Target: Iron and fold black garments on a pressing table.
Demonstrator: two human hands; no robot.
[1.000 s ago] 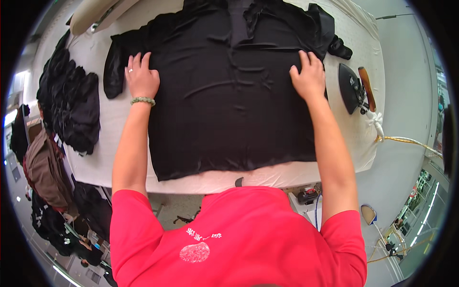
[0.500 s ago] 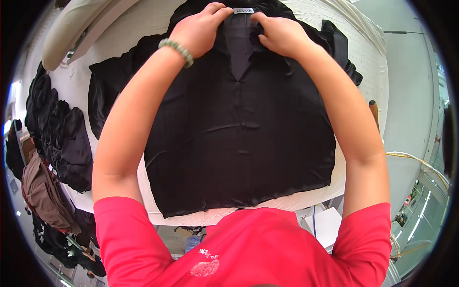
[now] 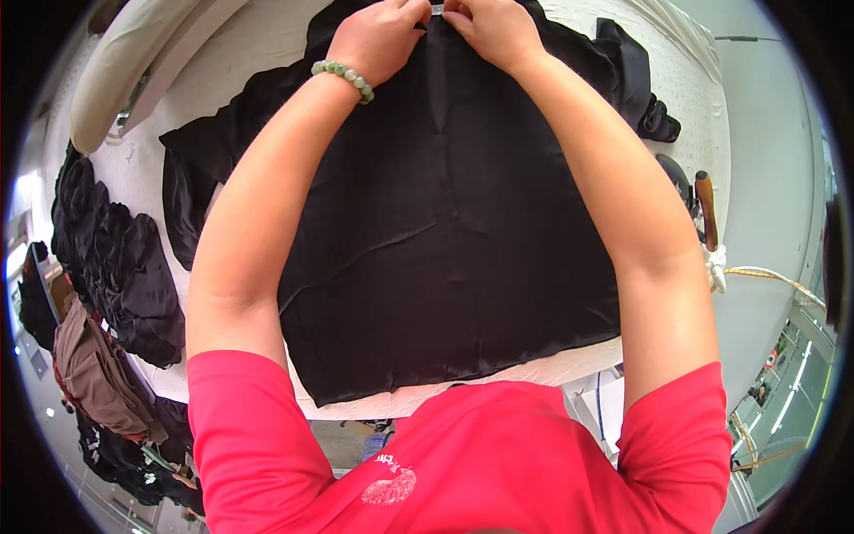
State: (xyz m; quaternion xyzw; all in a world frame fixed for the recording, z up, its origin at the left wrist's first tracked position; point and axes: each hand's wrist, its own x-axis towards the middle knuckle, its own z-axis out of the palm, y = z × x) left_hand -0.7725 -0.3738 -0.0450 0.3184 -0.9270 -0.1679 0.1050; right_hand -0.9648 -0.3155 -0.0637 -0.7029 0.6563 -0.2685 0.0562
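A black satin blouse (image 3: 445, 240) lies spread out, its hem toward me and its narrow V-shaped neck slit in the middle. At its far edge my left hand (image 3: 378, 40), with a green bead bracelet (image 3: 342, 73) on the wrist, pinches the left side of the neckline. My right hand (image 3: 500, 34) grips the right side, fingers curled in close to the left ones. A small white label (image 3: 437, 10) shows between the fingertips. The collar beyond the hands is partly cut off by the frame's top edge. One ruffled cuff (image 3: 660, 122) lies out to the right.
The blouse rests on a white padded ironing table (image 3: 685, 89). At the right edge stands an iron with a brown handle (image 3: 705, 209), mostly behind my right forearm, with a cord (image 3: 769, 274). Crumpled black garments (image 3: 116, 258) and a brown garment (image 3: 98, 360) are on the left. A padded arm (image 3: 133, 62) sits far left.
Both hands have moved farther from me and closer together, and the neck slit between them has narrowed. More of the iron shows now past my right arm.
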